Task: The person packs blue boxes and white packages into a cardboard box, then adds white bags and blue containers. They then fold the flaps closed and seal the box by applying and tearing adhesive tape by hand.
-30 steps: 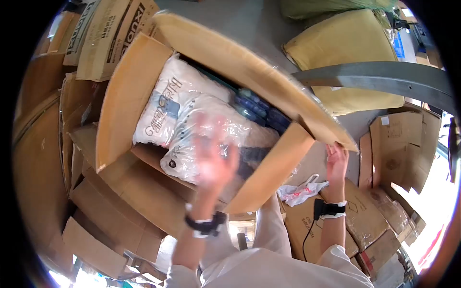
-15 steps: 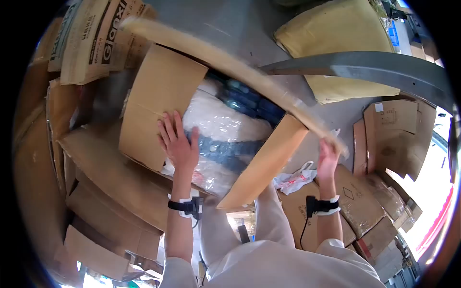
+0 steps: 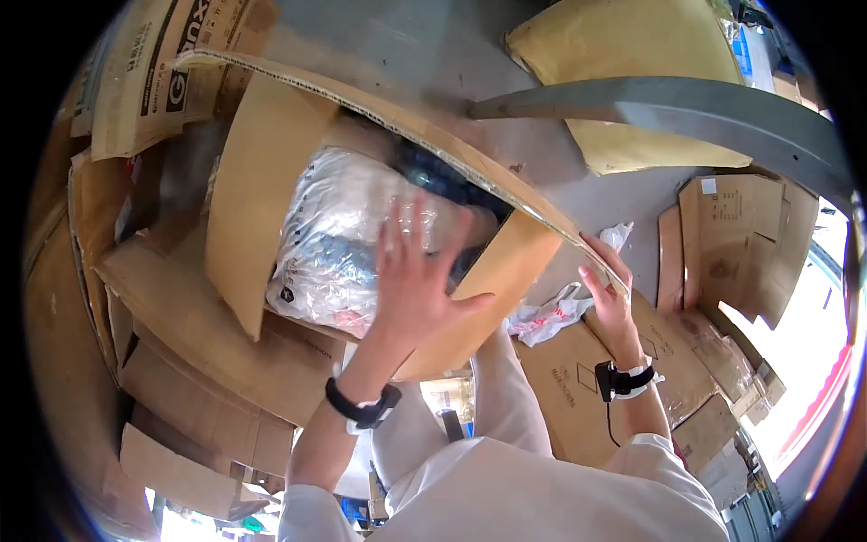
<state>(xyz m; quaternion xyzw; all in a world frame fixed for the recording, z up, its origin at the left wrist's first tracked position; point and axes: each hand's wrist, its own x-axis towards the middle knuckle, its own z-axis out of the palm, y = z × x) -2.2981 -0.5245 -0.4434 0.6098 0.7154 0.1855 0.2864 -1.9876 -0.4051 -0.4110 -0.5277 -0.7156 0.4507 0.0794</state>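
An open cardboard box (image 3: 497, 294) stands in front of my legs, its flaps folded outward. Inside lie clear plastic packages (image 3: 330, 203) with pale and blue contents, and darker blue items (image 3: 438, 176) toward the far side. My left hand (image 3: 420, 285) is over the packages, empty, its fingers spread and slightly blurred. At the right end of the long far flap (image 3: 433, 140), my right hand (image 3: 611, 294) grips the corner between thumb and fingers. The left flap (image 3: 257, 190) hangs outward with nothing on it.
Cardboard boxes (image 3: 172, 361) crowd the left side, and more cartons (image 3: 564, 388) sit at the right. A grey metal bar (image 3: 668, 104) arches across the upper right, before a yellow sack (image 3: 623, 45). A white plastic bag (image 3: 551, 316) lies beside the box.
My left hand has left the left flap and moved right, over the packages. My right hand still holds the far flap, which has shifted left and is no longer blurred.
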